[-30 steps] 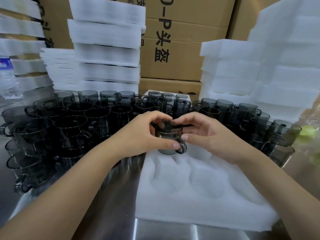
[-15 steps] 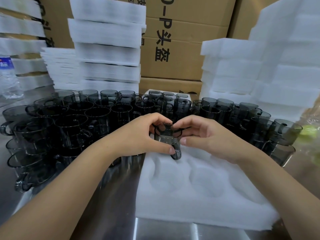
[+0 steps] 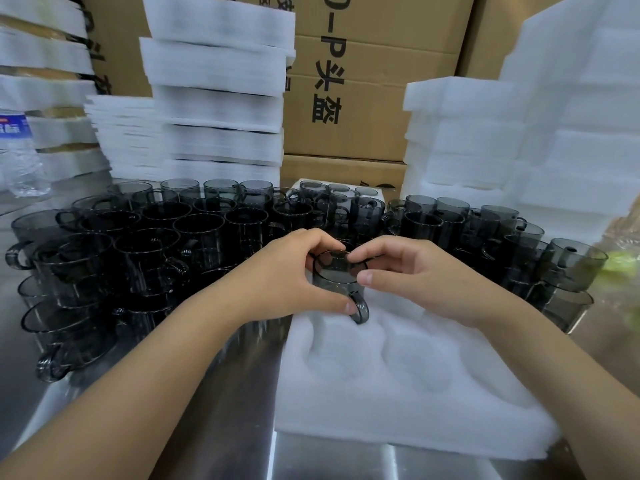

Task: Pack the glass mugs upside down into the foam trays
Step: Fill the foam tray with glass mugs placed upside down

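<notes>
Steel worktop [image 3: 207,427], dull reflections. Brown cardboard boxes [image 3: 349,133] stacked behind, black print. Plastic water bottle [image 3: 17,157] far left.

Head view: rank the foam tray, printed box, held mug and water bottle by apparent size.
1. foam tray
2. printed box, partly hidden
3. held mug and water bottle look alike; the bottle is farther and cut off, so unranked.

Both forearms bare, reaching in from lower left and lower right, meeting at centre. Left hand [image 3: 287,275]: fingers curled, thumb stretched forward, gripping a glass mug [image 3: 333,276] from its left side. Right hand [image 3: 426,278]: forefinger and thumb pinch the same mug from the right, other fingers folded in.
</notes>
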Motion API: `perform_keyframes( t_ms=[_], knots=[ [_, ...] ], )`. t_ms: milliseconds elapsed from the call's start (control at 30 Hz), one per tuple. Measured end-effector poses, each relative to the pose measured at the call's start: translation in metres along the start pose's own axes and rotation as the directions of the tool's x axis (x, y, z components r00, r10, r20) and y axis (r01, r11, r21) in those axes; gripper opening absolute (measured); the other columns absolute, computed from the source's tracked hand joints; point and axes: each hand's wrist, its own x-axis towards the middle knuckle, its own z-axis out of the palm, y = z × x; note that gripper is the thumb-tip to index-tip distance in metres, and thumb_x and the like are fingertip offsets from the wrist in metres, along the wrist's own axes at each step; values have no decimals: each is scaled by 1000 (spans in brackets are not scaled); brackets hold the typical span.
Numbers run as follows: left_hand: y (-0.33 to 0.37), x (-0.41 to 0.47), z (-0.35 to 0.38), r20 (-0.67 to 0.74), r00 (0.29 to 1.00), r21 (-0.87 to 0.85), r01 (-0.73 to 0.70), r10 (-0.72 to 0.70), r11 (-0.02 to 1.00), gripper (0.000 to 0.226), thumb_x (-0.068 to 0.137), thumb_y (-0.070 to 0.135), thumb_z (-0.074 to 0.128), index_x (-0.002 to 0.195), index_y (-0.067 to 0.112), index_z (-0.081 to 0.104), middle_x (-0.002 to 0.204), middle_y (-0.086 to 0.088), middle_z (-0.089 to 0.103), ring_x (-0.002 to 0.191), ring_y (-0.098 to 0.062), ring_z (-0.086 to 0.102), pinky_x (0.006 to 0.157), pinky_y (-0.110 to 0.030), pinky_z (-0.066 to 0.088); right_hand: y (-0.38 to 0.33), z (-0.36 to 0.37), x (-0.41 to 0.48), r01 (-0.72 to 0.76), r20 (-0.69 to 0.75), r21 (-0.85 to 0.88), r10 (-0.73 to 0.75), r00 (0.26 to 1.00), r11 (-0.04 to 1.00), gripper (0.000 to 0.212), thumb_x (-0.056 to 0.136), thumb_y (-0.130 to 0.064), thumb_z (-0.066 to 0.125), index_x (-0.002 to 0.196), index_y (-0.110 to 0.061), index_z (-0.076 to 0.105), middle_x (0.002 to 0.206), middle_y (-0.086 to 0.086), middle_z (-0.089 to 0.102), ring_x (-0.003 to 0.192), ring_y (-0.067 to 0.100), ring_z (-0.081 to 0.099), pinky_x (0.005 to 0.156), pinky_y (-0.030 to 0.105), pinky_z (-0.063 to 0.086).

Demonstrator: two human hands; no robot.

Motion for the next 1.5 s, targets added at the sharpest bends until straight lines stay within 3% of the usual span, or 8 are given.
perform_keyframes(
  t_ms=[133, 300, 500, 733, 933, 1033, 1267, 1500],
  knots=[
    [1, 0, -8, 85, 996, -20, -13, 14, 1000, 54, 64, 43, 83, 104, 56, 49, 108, 22, 55, 94, 12, 54, 79, -9, 44, 1, -1, 0, -10, 16, -6, 10, 1000, 1000, 33, 70, -46, 69, 101, -36, 68, 99, -10, 72, 98, 5, 66, 91, 24, 46],
    [-2, 1, -12, 10, 1000, -66, 2, -1, 998, 54, 70, 43, 79, 119, 43, 58, 107, 25, 62, 93, 13, 56, 83, -13, 46, 0, -2, 0, -28, 11, -21, 28, 1000, 999, 38, 66, -52, 69, 101, -37, 68, 96, -11, 73, 96, 3, 66, 93, 25, 46],
    [0, 0, -13, -21, 1000, -29, -15, 15, 999, 38, 69, 49, 75, 106, 45, 65, 98, 32, 62, 93, 16, 55, 71, -3, 44, -1, -4, 0, -60, 5, -38, 61, 998, 997, 22, 78, -37, 72, 100, -37, 69, 94, -13, 73, 94, 1, 66, 86, 20, 45],
    [2, 0, -14, -28, 998, -28, -55, 54, 998, 48, 54, 62, 67, 99, 48, 67, 101, 35, 60, 92, 10, 57, 85, -19, 45, 0, -3, -1, -54, 1, -15, 54, 999, 998, 22, 80, -28, 74, 100, -36, 68, 92, -12, 72, 92, 3, 66, 86, 21, 48],
    [-1, -1, -18, 17, 996, 10, -85, 85, 996, 42, 53, 62, 69, 93, 50, 68, 98, 30, 61, 96, 9, 56, 87, -18, 42, -4, 2, -1, -20, -10, 0, 20, 1000, 1000, 32, 81, -14, 73, 109, -26, 65, 97, -11, 71, 92, 0, 65, 81, 11, 47],
    [-3, 1, -18, 27, 996, -1, -80, 80, 997, 42, 52, 60, 70, 93, 52, 67, 97, 29, 63, 95, 9, 57, 89, -18, 42, -3, 2, 0, -33, -2, -25, 33, 999, 999, 34, 81, -16, 73, 113, -25, 66, 101, -9, 72, 96, 1, 66, 88, 15, 49],
    [-5, 3, -15, 50, 998, 37, -34, 32, 999, 38, 58, 55, 73, 95, 54, 64, 78, 31, 60, 63, 3, 50, 58, -7, 37, 3, 2, 4, -31, -39, -135, 26, 999, 990, 21, 73, -30, 79, 92, -37, 73, 108, -16, 64, 98, 3, 64, 95, 26, 50],
    [-5, 4, -13, 95, 995, 82, -33, 25, 996, 44, 62, 54, 72, 104, 47, 64, 79, 37, 56, 55, 4, 43, 55, -8, 35, 5, 1, 6, -67, -4, -246, 69, 998, 967, 28, 72, -40, 77, 99, -39, 70, 111, -27, 58, 93, -14, 55, 81, 12, 42]
  ],
)
